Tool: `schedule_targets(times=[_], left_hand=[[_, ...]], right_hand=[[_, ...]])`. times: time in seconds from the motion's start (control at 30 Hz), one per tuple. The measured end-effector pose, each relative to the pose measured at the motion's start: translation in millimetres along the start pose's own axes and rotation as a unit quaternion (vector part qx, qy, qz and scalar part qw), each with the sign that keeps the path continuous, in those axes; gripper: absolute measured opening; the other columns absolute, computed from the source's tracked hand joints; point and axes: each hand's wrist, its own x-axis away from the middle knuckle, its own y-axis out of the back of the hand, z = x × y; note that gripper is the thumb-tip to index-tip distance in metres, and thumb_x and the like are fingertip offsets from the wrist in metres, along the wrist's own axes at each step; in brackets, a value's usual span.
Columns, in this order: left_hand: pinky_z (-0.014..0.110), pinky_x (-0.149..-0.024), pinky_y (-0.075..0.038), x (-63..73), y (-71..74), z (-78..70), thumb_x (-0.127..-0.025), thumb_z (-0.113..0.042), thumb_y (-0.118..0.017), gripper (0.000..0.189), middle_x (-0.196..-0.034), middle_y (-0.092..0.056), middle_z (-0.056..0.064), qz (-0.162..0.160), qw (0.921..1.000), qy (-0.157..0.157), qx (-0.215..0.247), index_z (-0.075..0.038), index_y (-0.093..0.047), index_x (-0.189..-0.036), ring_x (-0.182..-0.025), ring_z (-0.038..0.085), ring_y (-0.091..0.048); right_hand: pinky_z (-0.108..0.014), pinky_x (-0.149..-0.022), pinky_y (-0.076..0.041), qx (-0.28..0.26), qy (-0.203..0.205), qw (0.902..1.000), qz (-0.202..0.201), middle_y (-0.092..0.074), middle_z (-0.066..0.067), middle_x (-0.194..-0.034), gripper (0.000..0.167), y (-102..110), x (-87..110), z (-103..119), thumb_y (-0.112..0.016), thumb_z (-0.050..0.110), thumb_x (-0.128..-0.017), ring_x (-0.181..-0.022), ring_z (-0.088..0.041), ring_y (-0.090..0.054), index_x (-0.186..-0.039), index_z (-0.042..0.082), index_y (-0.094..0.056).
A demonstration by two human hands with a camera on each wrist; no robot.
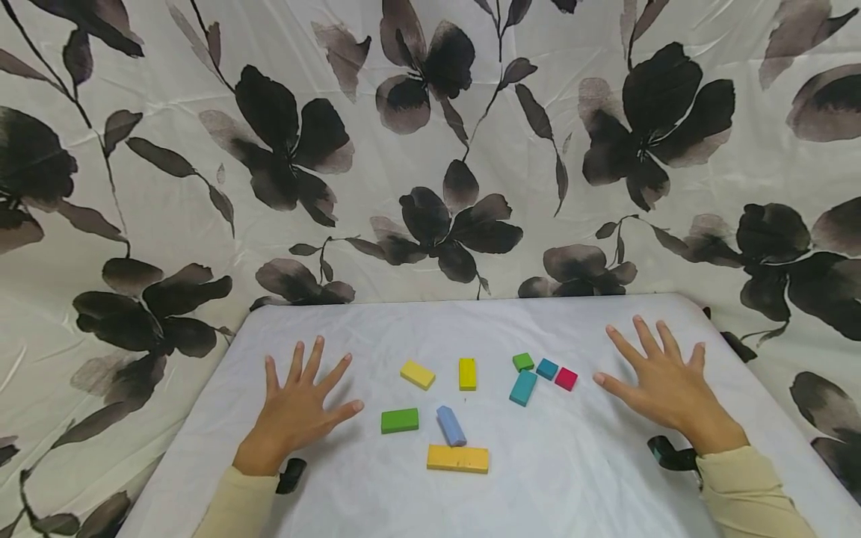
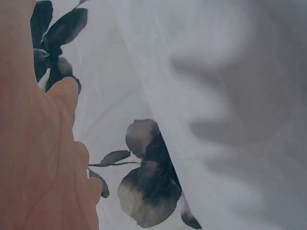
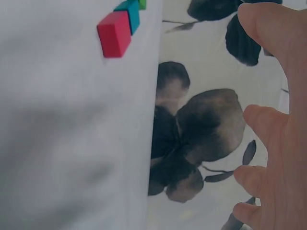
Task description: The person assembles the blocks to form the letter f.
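My left hand (image 1: 299, 407) spreads its fingers over the left part of the white table, holding nothing. Nearest to it is a green rectangular block (image 1: 400, 421). On the right, my right hand (image 1: 666, 385) is likewise spread, palm down, with nothing in it. A red block (image 1: 566, 379) lies just left of its thumb, beside a small blue block (image 1: 547, 368), a small green block (image 1: 523, 362) and a teal block (image 1: 522, 388). Mid-table are a pale yellow block (image 1: 418, 375), a bright yellow block (image 1: 467, 374), a light blue block (image 1: 451, 426) and a long orange-yellow block (image 1: 458, 459).
The white-covered table (image 1: 363, 501) reaches back to a floral curtain (image 1: 430, 164), which rises behind it and hangs along both sides. Dark wrist devices show at the left cuff (image 1: 291, 476) and the right cuff (image 1: 673, 453).
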Motion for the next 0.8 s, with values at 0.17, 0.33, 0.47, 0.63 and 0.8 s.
schedule_targets(times=[0.17,0.33,0.47,0.63,0.8], left_hand=[[0.071,-0.106,0.018,-0.6,-5.1,-5.6,-0.088,-0.081,-0.042,0.086,-0.165,-0.014,0.018,-0.004,1.0000,-0.002,-0.002,-0.028,-0.040,-0.156,-0.149,0.048,-0.005],[0.072,-0.106,0.017,-1.9,-10.4,-10.1,-0.087,-0.083,-0.041,0.087,-0.161,-0.027,0.019,-0.005,0.9999,0.007,-0.006,-0.025,-0.048,-0.151,-0.148,0.047,-0.014],[0.075,-0.107,0.010,-2.8,-14.2,-13.2,-0.087,-0.081,-0.044,0.085,-0.156,-0.038,0.020,-0.014,0.9999,0.003,0.002,-0.021,-0.054,-0.147,-0.145,0.047,-0.024],[0.077,-0.107,0.002,-5.3,-19.0,-16.2,-0.088,-0.080,-0.044,0.083,-0.150,-0.046,0.018,-0.019,0.9997,-0.009,0.009,-0.020,-0.057,-0.144,-0.141,0.044,-0.035],[0.078,-0.106,-0.005,-9.1,-22.7,-21.8,-0.090,-0.078,-0.045,0.079,-0.144,-0.053,0.016,-0.031,0.9991,-0.019,0.020,-0.018,-0.061,-0.140,-0.135,0.041,-0.043]], right_hand=[[-0.085,-0.095,0.010,-0.009,0.002,1.0000,0.003,-0.014,-0.028,-0.162,0.092,-6.5,-1.0,8.0,-0.047,0.076,-0.090,-0.144,-0.056,-0.006,-0.160,0.020,-0.026],[-0.085,-0.097,0.008,-0.021,0.012,0.9997,0.004,-0.016,-0.027,-0.162,0.092,-13.3,-3.8,17.1,-0.046,0.076,-0.090,-0.144,-0.055,-0.009,-0.160,0.020,-0.028],[-0.084,-0.099,0.002,-0.021,0.021,0.9996,0.000,-0.020,-0.025,-0.161,0.090,-17.7,-5.6,23.4,-0.047,0.075,-0.090,-0.143,-0.053,-0.014,-0.159,0.022,-0.029],[-0.082,-0.101,-0.005,-0.025,0.028,0.9993,-0.010,-0.026,-0.024,-0.160,0.086,-22.5,-6.6,30.7,-0.049,0.073,-0.091,-0.142,-0.051,-0.021,-0.158,0.022,-0.033],[-0.079,-0.104,-0.012,-0.043,0.033,0.9985,-0.012,-0.030,-0.023,-0.158,0.085,-27.6,-8.0,38.1,-0.048,0.073,-0.091,-0.140,-0.049,-0.027,-0.158,0.022,-0.034]])
